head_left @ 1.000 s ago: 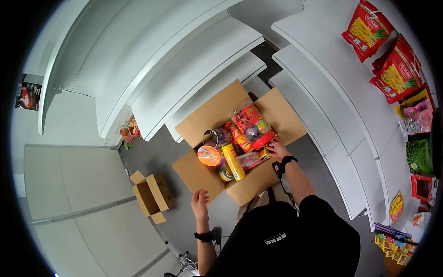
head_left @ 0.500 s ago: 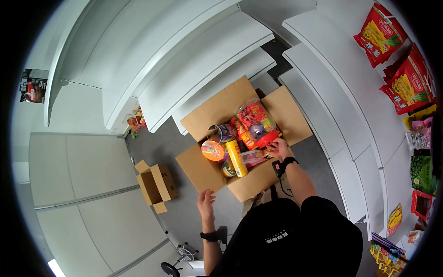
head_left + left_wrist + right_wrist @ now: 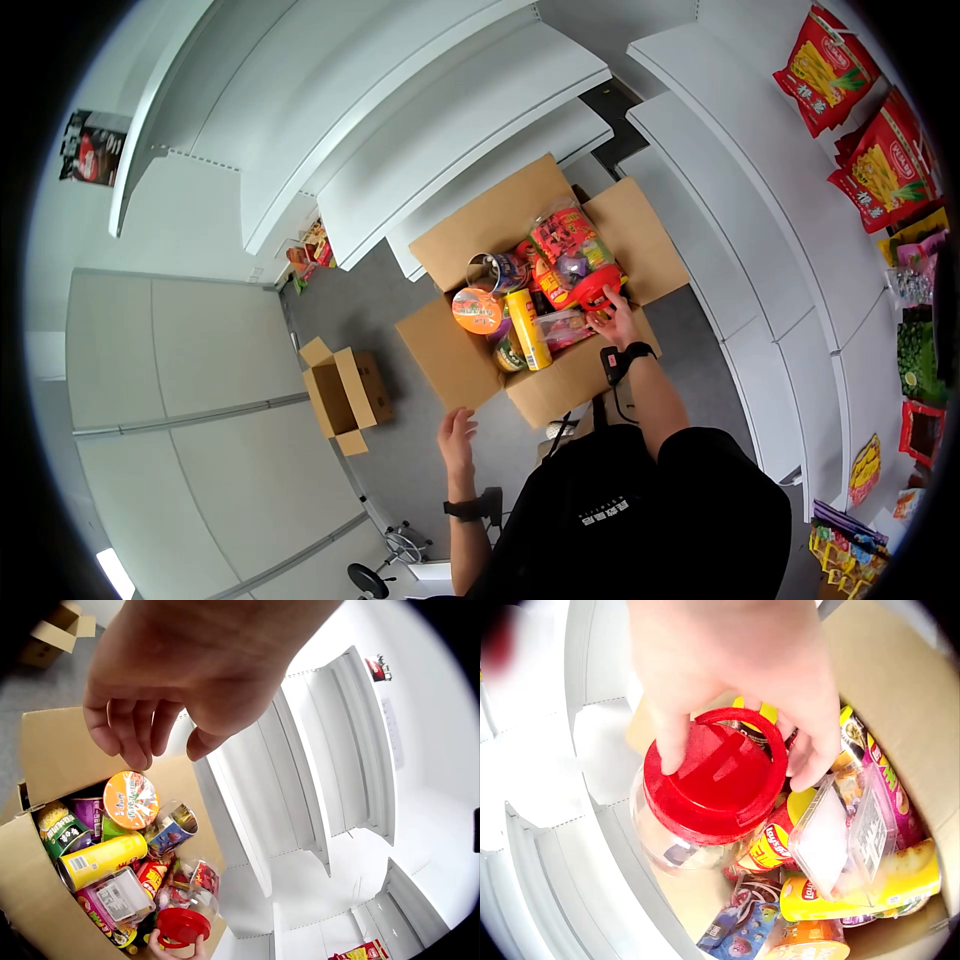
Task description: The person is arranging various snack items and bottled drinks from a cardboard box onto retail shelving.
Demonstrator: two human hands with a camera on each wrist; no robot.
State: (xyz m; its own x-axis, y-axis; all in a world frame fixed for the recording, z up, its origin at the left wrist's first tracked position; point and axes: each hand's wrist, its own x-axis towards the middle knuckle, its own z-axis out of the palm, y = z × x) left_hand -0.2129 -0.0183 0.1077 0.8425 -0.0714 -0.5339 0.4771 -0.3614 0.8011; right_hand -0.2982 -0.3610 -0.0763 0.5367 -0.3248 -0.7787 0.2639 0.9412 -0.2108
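In the head view my right hand (image 3: 620, 325) is at the right side of an open cardboard box (image 3: 490, 225) filled with snacks. It grips the red lid (image 3: 597, 285) of a clear jar. The right wrist view has the thumb of this hand (image 3: 742, 667) on the lid (image 3: 705, 802) and the fingers at its raised loop handle (image 3: 776, 742). My left hand (image 3: 457, 440) hovers empty outside the box, fingers loosely bent. Near the jar lie a yellow can (image 3: 528, 330), an orange-lidded tub (image 3: 477, 311) and a clear plastic pack (image 3: 825, 840).
A smaller open box (image 3: 345, 395) stands on the floor at left. White shelves (image 3: 470, 110) rise behind the large box, with more (image 3: 740, 220) along the right. Red snack bags (image 3: 825, 75) hang at the far right. A wheeled stool base (image 3: 405, 543) is at the bottom.
My right hand has moved from the box's near right edge onto the jar's red lid, whose handle now stands up. The left hand stays empty. The head view has shifted slightly.
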